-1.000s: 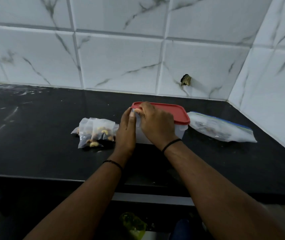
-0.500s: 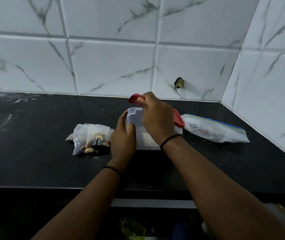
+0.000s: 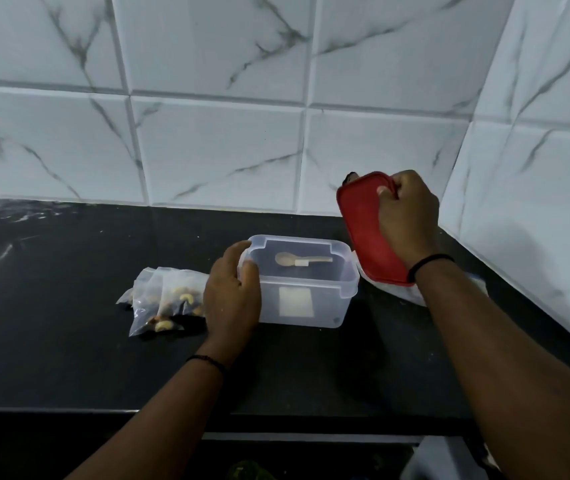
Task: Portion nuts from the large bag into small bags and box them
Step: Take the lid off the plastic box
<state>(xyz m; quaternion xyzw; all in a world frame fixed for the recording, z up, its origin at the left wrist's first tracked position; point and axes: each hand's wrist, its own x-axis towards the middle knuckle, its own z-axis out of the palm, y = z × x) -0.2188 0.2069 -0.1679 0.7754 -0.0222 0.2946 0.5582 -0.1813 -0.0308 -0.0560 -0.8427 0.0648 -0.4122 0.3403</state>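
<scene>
Two hands work: left hand (image 3: 232, 299) grips the box (image 3: 306, 299) (spoon (image 3: 299, 260) inside), right hand (image 3: 406, 216) clamps the lid (image 3: 363, 233).

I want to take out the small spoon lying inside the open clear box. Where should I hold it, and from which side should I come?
Judging by its pose, pinch the thin handle of the spoon, coming straight down through the open top of the clear box. It lies flat on the bottom, bowl toward the left hand, handle toward the right wall. The walls block any approach from the side.

Clear box (image 3: 306, 299) stands open, spoon (image 3: 299, 260) inside; small nut bags (image 3: 165, 299) at its 9 o'clock; red lid (image 3: 368, 233) tilted at 2 o'clock.
</scene>
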